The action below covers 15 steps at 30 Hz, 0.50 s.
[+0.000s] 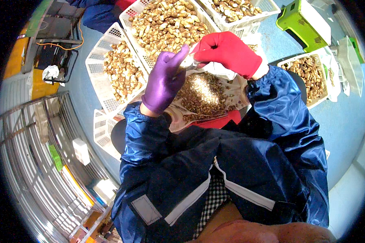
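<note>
My left hand (163,83), in a purple glove, is closed with its fingers pointing up and to the right. A pale piece that looks like a mushroom (187,63) shows at its fingertips, bright and partly hidden. My right hand (228,53), in a red glove, is bunched close against it from the right. Whatever its fingers grip is too small and overexposed to name. Both hands are over a tub lined with pale sheeting, where brown trimmings (198,97) are heaped. Just beyond them, a white perforated crate (127,25) is full of brown-and-white mushrooms (166,28).
More mushrooms fill a crate at left (94,65) and one at the far edge (267,11). At right is a white bin (317,99) of darker mushrooms. A green-and-white stool (308,28) stands on the blue floor (267,36). Another person's dark-clothed leg (99,18) shows at upper left.
</note>
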{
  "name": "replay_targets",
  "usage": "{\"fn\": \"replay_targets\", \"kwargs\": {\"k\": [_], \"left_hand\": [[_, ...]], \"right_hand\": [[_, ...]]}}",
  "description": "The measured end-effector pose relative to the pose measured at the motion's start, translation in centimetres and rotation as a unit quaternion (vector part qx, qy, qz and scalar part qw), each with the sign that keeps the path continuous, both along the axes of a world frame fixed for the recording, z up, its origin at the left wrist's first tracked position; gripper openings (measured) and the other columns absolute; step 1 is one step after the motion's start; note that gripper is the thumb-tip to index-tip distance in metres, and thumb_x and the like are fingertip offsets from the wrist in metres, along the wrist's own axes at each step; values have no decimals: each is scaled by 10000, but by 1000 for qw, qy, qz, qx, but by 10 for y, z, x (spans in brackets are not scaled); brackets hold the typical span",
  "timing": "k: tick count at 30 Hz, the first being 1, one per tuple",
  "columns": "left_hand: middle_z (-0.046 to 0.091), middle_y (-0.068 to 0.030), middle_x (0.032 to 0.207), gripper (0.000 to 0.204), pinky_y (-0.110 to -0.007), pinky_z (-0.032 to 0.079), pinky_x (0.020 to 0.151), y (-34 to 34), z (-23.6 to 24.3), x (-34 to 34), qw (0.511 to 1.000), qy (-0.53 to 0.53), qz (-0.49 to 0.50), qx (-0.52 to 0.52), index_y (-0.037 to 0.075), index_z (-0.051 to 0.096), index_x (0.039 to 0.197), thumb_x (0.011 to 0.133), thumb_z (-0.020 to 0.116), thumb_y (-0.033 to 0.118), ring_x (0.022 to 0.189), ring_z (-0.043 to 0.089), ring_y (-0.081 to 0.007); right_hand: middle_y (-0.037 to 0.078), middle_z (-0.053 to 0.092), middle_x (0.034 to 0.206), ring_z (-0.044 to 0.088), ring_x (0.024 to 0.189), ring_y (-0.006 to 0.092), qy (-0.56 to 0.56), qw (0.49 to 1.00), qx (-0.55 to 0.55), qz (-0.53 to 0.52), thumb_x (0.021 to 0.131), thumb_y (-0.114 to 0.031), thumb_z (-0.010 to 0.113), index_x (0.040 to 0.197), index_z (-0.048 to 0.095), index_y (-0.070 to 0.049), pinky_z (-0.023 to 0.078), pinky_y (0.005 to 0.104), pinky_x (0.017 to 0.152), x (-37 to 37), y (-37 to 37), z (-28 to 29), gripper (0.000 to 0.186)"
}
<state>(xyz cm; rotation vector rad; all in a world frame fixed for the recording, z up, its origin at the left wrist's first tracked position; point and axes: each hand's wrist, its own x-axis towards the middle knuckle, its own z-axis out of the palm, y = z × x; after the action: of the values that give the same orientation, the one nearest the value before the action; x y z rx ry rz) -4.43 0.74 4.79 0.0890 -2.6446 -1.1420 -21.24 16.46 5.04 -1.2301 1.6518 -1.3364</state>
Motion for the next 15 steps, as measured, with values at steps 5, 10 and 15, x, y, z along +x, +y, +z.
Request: {"fn": "replay_targets", "kwargs": {"k": [5, 10, 15], "left_hand": [[505, -79, 939, 644, -296, 439, 799, 1, 5, -5, 1000, 10, 18, -3, 127, 525, 1335, 736, 623, -86, 862, 515, -225], [439, -87, 1416, 617, -305, 367, 1041, 7, 4, -2, 957, -58, 24, 284, 86, 472, 1377, 806, 521, -141, 1304, 414, -205], [351, -87, 1492, 627, -322, 357, 1065, 8, 10, -4, 957, -78, 36, 277, 69, 416, 1410, 829, 460, -163, 1364, 344, -206]], "right_hand": [[69, 617, 890, 590, 882, 137, 138, 986, -95, 1, 843, -165, 672, 765, 606, -17, 456, 284, 772, 4, -1, -11, 179], [92, 597, 912, 589, 866, 167, 131, 989, -61, -24, 842, -173, 669, 795, 590, -14, 450, 292, 762, 8, -4, -6, 184], [100, 613, 930, 612, 863, 214, 192, 971, -142, -33, 840, -167, 667, 825, 605, -9, 474, 316, 748, 13, -2, -6, 171]]}}
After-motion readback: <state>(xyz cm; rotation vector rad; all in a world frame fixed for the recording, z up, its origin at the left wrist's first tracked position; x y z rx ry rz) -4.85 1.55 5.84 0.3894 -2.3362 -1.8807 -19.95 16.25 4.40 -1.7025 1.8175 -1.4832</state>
